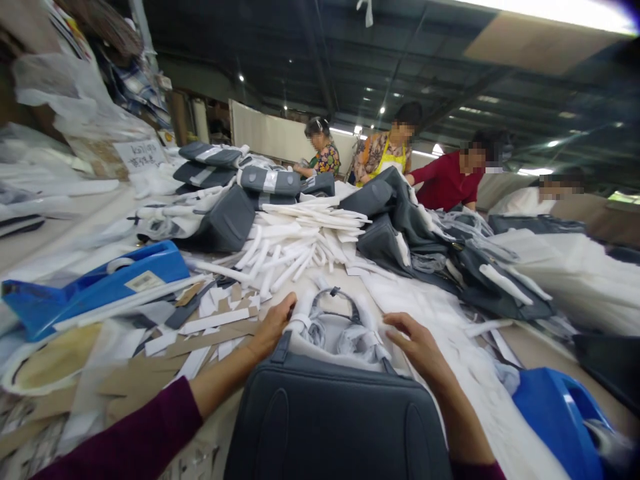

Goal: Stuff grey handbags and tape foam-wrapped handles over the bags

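A dark grey bag point(340, 420) lies at the bottom centre, close to me, its top edge facing away. White foam wrap point(301, 323) covers its handles, and clear plastic is bunched between them around a dark loop point(334, 293). My left hand point(275, 323) is at the left side of the wrapped handle, fingers bent together; what they pinch, if anything, is too small to make out. On the right, my right hand point(413, 340) is beside the other wrapped handle, with its thumb and fingers apart and nothing held.
White foam tubes point(315, 233) are heaped behind the bag, between piles of dark bags point(227, 217). Blue tape dispensers point(100, 283) sit left and right. Cardboard scraps point(215, 333) lie left. Several people point(447, 177) stand across the table.
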The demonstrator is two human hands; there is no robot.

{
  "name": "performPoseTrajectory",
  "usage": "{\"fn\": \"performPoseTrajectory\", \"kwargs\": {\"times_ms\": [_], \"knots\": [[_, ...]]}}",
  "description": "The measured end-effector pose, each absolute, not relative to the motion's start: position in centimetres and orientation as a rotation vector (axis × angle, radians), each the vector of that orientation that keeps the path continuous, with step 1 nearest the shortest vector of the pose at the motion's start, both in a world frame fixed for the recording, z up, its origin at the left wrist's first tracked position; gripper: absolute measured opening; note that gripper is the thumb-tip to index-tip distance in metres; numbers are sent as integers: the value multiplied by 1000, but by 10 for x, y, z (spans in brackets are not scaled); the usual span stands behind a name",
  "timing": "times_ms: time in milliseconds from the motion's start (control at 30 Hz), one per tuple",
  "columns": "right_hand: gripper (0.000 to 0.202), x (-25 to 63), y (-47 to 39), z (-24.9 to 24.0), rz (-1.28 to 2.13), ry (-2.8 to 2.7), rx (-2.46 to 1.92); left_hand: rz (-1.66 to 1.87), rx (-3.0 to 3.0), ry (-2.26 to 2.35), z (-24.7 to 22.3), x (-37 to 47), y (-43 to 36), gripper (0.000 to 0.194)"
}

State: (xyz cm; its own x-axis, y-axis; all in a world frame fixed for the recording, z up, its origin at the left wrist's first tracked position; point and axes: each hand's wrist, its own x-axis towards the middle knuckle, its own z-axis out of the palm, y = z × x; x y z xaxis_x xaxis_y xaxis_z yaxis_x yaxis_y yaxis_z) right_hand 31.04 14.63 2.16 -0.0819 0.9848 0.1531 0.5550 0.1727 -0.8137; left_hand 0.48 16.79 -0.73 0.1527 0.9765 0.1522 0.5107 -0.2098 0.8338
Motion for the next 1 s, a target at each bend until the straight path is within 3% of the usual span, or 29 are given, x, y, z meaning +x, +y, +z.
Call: {"fn": "performPoseTrajectory", "kwargs": {"times_ms": [100, 233, 367, 500, 700, 867, 1000], "knots": [[21, 275, 118, 76, 555, -1888, -1387, 1007, 1817, 1351, -7, 4, 166, 12], [18, 199, 86, 120, 794, -2321, -1140, 1026, 1878, 1358, -7, 3, 164, 12], [10, 155, 77, 116, 825, -2427, -1301, 990, 1926, 1409, -10, 4, 162, 9], [18, 146, 72, 106, 808, -2375, -1410, 955, 1979, 1487, -6, 5, 159, 3], [23, 145, 60, 105, 867, -2297, -1441, 892, 1978, 1683, 45, -14, 141, 25], [25, 146, 59, 103, 857, -2319, -1423, 818, 1850, 1459, 69, -37, 92, 4], [35, 149, 59, 99, 960, -2262, -1409, 1052, 1549, 1230, 48, -34, 45, 41]]}}
